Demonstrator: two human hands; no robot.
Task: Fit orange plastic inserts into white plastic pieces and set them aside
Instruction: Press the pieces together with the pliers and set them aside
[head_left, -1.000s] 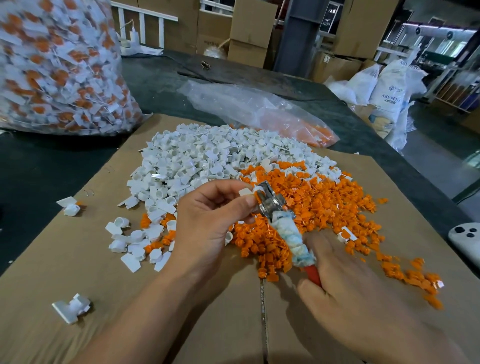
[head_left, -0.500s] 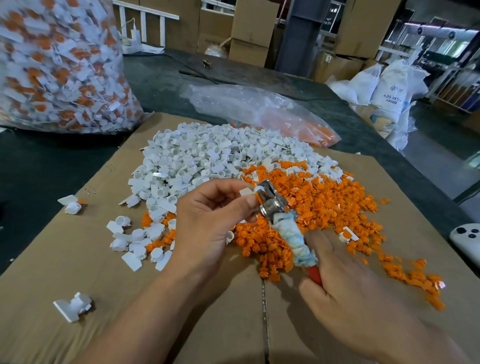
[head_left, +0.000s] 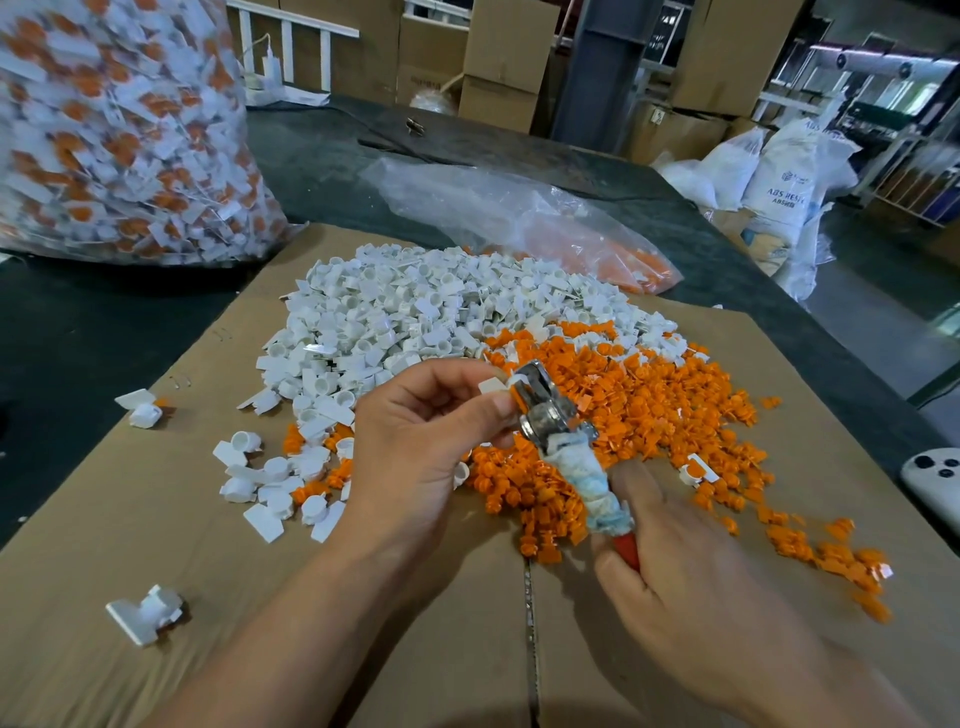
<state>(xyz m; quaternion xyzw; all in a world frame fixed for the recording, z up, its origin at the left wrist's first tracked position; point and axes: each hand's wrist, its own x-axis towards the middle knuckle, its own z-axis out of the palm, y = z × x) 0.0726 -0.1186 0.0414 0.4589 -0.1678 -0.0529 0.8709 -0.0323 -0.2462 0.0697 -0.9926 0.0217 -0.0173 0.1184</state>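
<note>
White piece (head_left: 492, 385), pinched in my left hand (head_left: 415, 447) at centre, meets the pliers (head_left: 540, 402) so they can squeeze its orange insert (head_left: 518, 399) home. My right hand (head_left: 691, 587) curls round the rag-wrapped handle (head_left: 589, 483). Whites (head_left: 415, 312) heap at 12 o'clock, oranges (head_left: 649, 405) at 2, within reach.

- One head-worn view looks forward and down across the counter (head_left: 78, 338) toward its far edge.
- It sits close: the left hand (head_left: 415, 447) and right hand (head_left: 691, 587) fill the lower middle, with the forearms entering from the bottom edge.
- The wide angle takes in the whole cardboard sheet (head_left: 104, 545) below, and stacked boxes (head_left: 509, 52) and sacks (head_left: 779, 171) along the top.
</note>
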